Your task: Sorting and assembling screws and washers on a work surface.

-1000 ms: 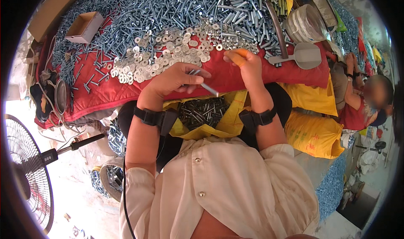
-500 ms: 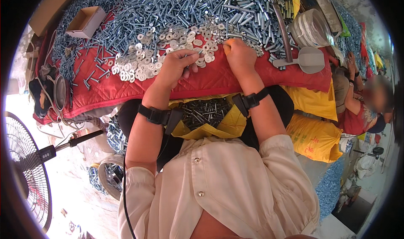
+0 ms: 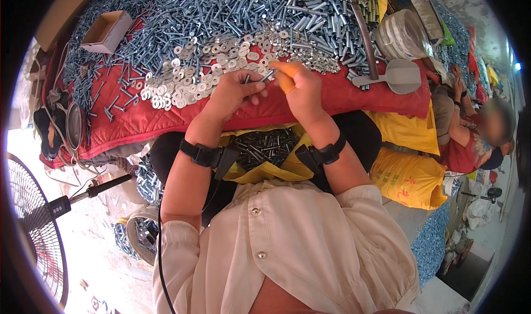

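Two hands face each other just above the centre of the frame, over the near edge of a red quilted cloth [image 3: 265, 108]. The left hand [image 3: 231, 94] is closed in a pinch, with a slim metal bolt [image 3: 268, 75] between thumb and fingers; its free end points toward the upper right. Some of the shank is hidden by the fingers. The right hand [image 3: 304, 92], with orange finger covers [image 3: 286, 80], is just beside that free end, its fingers drawn narrow. Whether they touch the bolt or pinch some small part, I cannot tell.

The bolt looks light, stiff and hard to damage, though its smooth metal could roll or slip in a loose grip. A thumb-and-finger hold around the shank, well back from the free end, would probably keep it steady and leave that end open.

Many pale flat washers [image 3: 188, 82] lie loose just beyond the left hand, left of centre. Small nuts [image 3: 315, 61] are heaped above the right hand, with metal sleeves [image 3: 318, 23] beyond them toward the upper right. A broad pile of bolts [image 3: 204, 18] fills the upper middle and upper left. Right of centre, a grey scoop [image 3: 402, 77] rests on the cloth. Below the hands, an open yellow bag [image 3: 265, 174] contains dark metal fasteners [image 3: 263, 146].
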Tool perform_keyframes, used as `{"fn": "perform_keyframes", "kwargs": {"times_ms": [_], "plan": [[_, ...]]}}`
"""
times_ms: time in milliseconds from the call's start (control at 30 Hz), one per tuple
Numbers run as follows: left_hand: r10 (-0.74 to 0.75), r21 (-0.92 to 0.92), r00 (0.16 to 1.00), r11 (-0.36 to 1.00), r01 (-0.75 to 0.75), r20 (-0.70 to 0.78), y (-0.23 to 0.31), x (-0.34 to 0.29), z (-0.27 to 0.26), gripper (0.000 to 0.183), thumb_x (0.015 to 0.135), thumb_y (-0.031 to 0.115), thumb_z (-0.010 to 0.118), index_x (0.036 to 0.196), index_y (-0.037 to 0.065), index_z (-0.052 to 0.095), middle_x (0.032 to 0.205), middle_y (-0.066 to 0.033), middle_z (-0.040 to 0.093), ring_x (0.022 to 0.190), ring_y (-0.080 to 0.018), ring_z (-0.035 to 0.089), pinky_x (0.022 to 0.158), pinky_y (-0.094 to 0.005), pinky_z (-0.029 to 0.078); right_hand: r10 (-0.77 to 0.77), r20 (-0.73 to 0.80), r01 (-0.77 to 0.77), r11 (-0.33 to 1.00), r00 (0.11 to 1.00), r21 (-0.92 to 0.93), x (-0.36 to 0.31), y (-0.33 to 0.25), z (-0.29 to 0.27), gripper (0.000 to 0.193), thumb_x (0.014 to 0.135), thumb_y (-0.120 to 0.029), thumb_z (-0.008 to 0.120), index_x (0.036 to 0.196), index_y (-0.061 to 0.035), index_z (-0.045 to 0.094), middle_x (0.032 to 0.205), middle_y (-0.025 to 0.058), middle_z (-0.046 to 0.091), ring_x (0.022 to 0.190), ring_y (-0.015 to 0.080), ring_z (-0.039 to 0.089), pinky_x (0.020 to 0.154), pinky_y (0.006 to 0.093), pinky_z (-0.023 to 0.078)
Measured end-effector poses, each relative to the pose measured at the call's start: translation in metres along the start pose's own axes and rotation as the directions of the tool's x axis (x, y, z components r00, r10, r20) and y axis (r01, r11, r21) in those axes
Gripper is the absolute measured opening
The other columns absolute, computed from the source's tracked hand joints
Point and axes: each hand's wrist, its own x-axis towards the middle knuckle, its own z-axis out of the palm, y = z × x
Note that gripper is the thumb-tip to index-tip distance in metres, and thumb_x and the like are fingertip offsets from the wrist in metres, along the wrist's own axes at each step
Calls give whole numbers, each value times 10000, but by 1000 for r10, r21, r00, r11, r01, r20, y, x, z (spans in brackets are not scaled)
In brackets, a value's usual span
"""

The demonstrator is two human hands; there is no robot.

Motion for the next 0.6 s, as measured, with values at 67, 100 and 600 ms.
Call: {"fn": "perform_keyframes", "kwargs": {"times_ms": [67,100,600], "plan": [[2,4,1000,1000,-2,10,-1,1,0,145,834,81,593,952,-3,583,775,-66,631,559,-68,531,428,-159,363,-231,50,236,941,972,-242,0,-4,-1,246,724,-53,631,965,-101,648,749,65,589,641,247,591,550,317,476],[-4,5,1000,1000,4,7,-3,2,0,144,834,78,593,954,-1,580,780,-64,631,562,-68,532,432,-158,370,-232,50,237,941,972,-243,0,-5,-2,246,724,-53,631,965,-101,648,749,65,589,641,247,591,550,317,476],[52,-189,986,979,-82,-156,-8,7,-7,166,848,149,591,972,39,603,772,-11,598,574,-39,472,427,-161,272,-262,171,295,570,950,-767,70,47,-26,190,719,-81,598,895,-118,659,741,73,593,707,259,587,621,366,477]]}}
